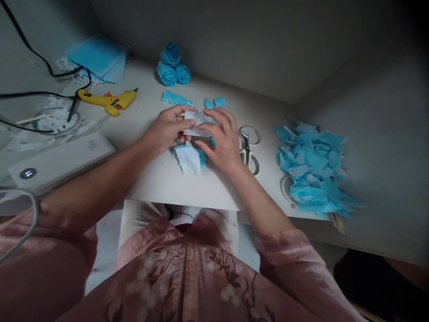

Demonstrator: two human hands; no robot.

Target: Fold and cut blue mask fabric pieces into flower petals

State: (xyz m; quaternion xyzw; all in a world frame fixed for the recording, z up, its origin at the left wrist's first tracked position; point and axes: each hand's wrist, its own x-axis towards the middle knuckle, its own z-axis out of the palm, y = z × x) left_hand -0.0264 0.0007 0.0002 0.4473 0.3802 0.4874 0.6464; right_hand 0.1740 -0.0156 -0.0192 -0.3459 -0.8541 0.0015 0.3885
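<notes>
Above the middle of the table, a small white rectangular piece of mask fabric (198,120) is held between both hands. My left hand (170,127) pinches its left end, thumb on top. Around its right end curl the fingers of my right hand (221,136), the thumb a little lower. Just below, another pale fabric piece (189,160) lies over bits of blue material. Right of my right hand rest scissors (246,154) with white handles, beside a roll of clear tape (254,135).
Three blue fabric roses (170,67) stand at the back, with folded blue strips (177,98) before them. Leftward are a yellow glue gun (114,102), blue face masks (97,58), black cables and a white power bank (63,161). Blue fabric scraps (310,156) pile up at the right.
</notes>
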